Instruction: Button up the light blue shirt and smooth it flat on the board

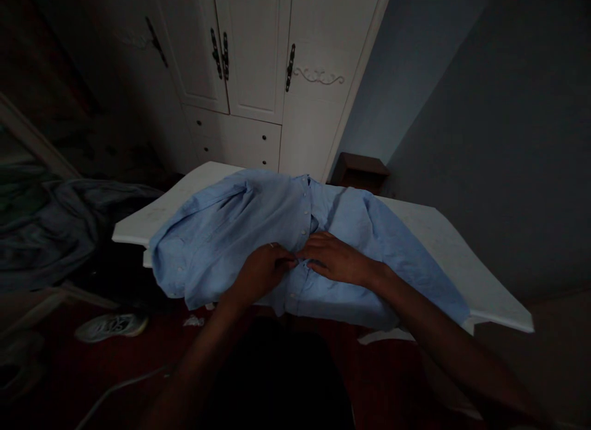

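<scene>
A light blue button-up shirt (240, 227) lies spread over a white table (443, 239), its button placket running down the middle. My left hand (263, 271) and my right hand (336, 257) meet at the placket near the shirt's lower part. Both hands have their fingers curled and pinched on the cloth at a button. The fingertips are partly hidden by each other.
A white wardrobe (258, 66) with dark handles stands behind the table. A small brown nightstand (360, 170) sits by the grey wall. Dark bedding (60, 220) lies at the left. A white shoe (111, 325) rests on the red floor.
</scene>
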`<action>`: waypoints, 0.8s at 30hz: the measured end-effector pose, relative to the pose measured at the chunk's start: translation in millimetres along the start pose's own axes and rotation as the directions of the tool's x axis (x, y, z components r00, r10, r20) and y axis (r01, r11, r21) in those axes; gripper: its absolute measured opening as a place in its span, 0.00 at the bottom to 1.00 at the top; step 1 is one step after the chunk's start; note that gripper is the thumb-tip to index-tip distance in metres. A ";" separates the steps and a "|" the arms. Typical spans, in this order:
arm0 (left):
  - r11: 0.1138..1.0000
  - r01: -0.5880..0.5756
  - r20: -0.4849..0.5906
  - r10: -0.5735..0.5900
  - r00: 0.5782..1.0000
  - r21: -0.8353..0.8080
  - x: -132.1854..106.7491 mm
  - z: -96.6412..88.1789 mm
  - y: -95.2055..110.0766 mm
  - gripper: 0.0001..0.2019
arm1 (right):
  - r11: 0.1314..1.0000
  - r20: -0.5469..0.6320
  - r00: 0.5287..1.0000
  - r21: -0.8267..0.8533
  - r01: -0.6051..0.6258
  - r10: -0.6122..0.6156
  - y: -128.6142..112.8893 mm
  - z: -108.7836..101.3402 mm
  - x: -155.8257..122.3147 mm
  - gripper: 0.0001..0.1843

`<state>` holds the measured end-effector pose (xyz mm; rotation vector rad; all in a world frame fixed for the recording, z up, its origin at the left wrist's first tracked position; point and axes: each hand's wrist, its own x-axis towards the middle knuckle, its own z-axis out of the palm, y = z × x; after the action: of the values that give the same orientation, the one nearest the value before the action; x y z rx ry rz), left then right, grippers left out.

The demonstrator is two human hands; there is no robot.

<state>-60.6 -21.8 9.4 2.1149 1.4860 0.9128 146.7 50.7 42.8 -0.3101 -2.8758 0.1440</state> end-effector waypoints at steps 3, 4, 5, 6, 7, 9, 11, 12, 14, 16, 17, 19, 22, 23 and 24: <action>1.000 0.009 -0.001 -0.009 1.000 0.005 2.0 0.6 1.4 0.09 | 0.995 -0.041 0.995 -0.053 0.084 -0.086 0.9 -3.4 -1.2 0.09; 1.000 0.014 0.004 -0.014 1.000 0.007 2.6 0.6 1.9 0.09 | 0.991 -0.066 0.991 -0.081 0.108 -0.114 1.0 -3.3 -2.0 0.10; 1.000 0.022 0.011 -0.022 1.000 0.013 3.3 0.6 2.3 0.09 | 0.986 -0.089 0.987 -0.114 0.125 -0.136 1.2 -2.6 -2.9 0.12; 0.999 0.030 0.019 -0.030 0.999 0.022 4.1 0.6 2.7 0.08 | 0.979 -0.111 0.982 -0.149 0.138 -0.155 1.6 -1.3 -3.8 0.13; 0.999 0.034 0.026 -0.035 0.999 0.035 5.1 0.6 3.1 0.08 | 0.972 -0.130 0.977 -0.182 0.146 -0.171 2.2 0.7 -4.8 0.13; 0.997 0.034 0.029 -0.036 0.999 0.064 7.4 1.0 4.0 0.07 | 0.960 -0.164 0.966 -0.232 0.159 -0.200 4.2 5.9 -6.9 0.13; 0.996 0.029 0.017 -0.031 0.999 0.080 9.2 2.0 5.2 0.07 | 0.949 -0.198 0.956 -0.271 0.161 -0.219 6.7 12.2 -9.0 0.13; 0.997 0.029 0.006 -0.030 1.000 0.071 9.8 2.7 5.9 0.08 | 0.945 -0.212 0.951 -0.285 0.159 -0.224 7.9 15.4 -9.9 0.14; 0.999 0.033 -0.026 -0.032 0.999 0.003 9.8 4.8 7.2 0.08 | 0.940 -0.240 0.943 -0.305 0.150 -0.228 9.7 20.9 -11.2 0.14; 0.994 0.032 -0.068 -0.039 0.997 -0.101 8.3 8.4 7.9 0.08 | 0.937 -0.265 0.937 -0.323 0.135 -0.226 10.4 24.5 -11.5 0.15; 0.989 0.030 -0.094 -0.044 0.995 -0.146 7.1 10.8 7.7 0.07 | 0.935 -0.279 0.933 -0.331 0.130 -0.229 10.5 25.6 -11.4 0.15; 0.978 0.026 -0.149 -0.057 0.987 -0.206 4.3 16.5 6.6 0.06 | 0.931 -0.297 0.924 -0.340 0.134 -0.242 10.5 26.7 -10.8 0.16; 0.968 0.020 -0.213 -0.075 0.974 -0.249 0.0 25.0 3.9 0.07 | 0.942 -0.310 0.919 -0.303 0.147 -0.243 10.9 27.6 -10.6 0.14; 0.966 0.018 -0.226 -0.079 0.971 -0.259 -1.1 27.2 3.1 0.07 | 0.948 -0.317 0.918 -0.280 0.149 -0.238 11.3 28.0 -10.8 0.13; 0.963 0.014 -0.235 -0.079 0.969 -0.267 -2.1 28.7 2.5 0.08 | 0.955 -0.326 0.916 -0.256 0.150 -0.231 11.9 28.6 -11.2 0.12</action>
<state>-39.2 -23.3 -10.0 1.8193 1.4278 1.3138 152.4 57.7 11.1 -0.0786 -2.5424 -0.2533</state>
